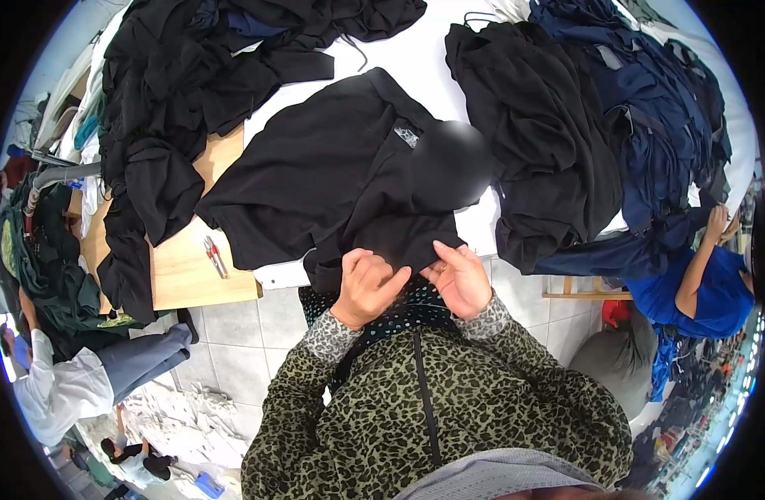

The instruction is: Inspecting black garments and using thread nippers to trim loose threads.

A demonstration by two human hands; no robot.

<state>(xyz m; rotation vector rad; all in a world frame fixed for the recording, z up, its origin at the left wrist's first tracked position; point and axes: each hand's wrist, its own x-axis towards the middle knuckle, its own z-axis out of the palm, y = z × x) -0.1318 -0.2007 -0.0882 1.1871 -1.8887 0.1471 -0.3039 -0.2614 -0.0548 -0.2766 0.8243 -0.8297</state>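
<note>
- Fingers of both your left hand (367,287) and right hand (460,279) pinch the near hem of the black garment (332,179).
- Its length runs away from your fingers across the table (416,58); both hands sit equally near.

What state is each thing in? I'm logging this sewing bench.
Black garment: spread flat, hem pinched by both hands.
Left hand: closed on the hem.
Right hand: gripping the hem.
Snips: lying unused on the wooden board.
Dark clothes pile: heaped, crumpled.
</note>
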